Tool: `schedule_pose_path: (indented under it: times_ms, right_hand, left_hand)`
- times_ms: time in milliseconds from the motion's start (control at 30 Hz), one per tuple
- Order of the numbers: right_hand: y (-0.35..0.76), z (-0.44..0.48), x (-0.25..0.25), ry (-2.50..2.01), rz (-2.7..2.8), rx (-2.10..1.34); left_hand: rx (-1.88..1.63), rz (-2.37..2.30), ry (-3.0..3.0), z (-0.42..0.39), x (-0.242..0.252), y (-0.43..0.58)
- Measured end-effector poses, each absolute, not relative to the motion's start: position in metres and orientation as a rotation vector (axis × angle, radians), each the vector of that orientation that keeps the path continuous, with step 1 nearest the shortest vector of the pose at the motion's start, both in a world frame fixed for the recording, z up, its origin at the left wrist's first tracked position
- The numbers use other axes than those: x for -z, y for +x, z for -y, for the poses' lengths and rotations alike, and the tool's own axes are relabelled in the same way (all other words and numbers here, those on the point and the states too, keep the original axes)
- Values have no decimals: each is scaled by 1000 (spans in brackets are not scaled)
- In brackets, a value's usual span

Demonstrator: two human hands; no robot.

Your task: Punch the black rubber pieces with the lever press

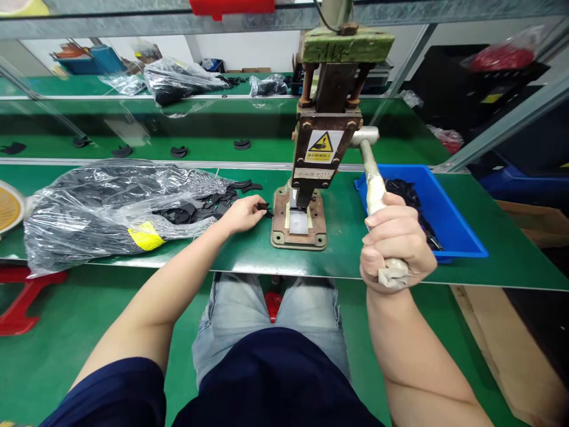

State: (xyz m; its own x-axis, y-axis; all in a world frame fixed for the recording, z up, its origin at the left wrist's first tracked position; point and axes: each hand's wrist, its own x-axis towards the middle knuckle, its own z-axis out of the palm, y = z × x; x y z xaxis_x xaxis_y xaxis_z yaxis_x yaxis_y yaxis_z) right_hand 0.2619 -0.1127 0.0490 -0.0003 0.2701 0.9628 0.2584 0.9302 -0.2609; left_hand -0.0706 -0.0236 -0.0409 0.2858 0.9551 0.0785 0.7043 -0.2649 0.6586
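Note:
My right hand (398,240) is wrapped round the tape-covered lever (374,181) of a hand press (328,121). My left hand (245,214) is closed at the left side of the press base (317,228), its fingertips pinching a small black piece (268,210). Under the ram sits a pale block (298,223), with the ram's lower end close above its back part; whether they touch I cannot tell. Left of my left hand, loose black curved pieces (213,204) spill from a clear plastic bag (95,204).
At the right stands a blue bin (457,222) with black pieces inside. Behind the bench runs a green belt-like surface (200,127) carrying several black pieces. A metal shelf rail (133,24) crosses overhead. A round yellow-topped container (9,209) sits far left.

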Motion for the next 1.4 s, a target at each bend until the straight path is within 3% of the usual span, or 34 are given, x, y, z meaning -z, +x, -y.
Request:
schedule_pose_path:
  times_ms: [267,533,1000,1400]
  right_hand:
    - [261,115,-50,-392,1575,-43]
    - [260,116,-50,-417,1573,-33]
    - [254,114,-48,-429,1484,-40]
    - [263,114,-48,-446,1567,-25]
  left_hand:
    - [-960,-1343,1384,20,41,-39]
    - [-740,-1168,1270,16,13,0]
    - [-373,-1406,1432,-16,-7,26]
    - [-529,-1396,1197,15,-11,31]
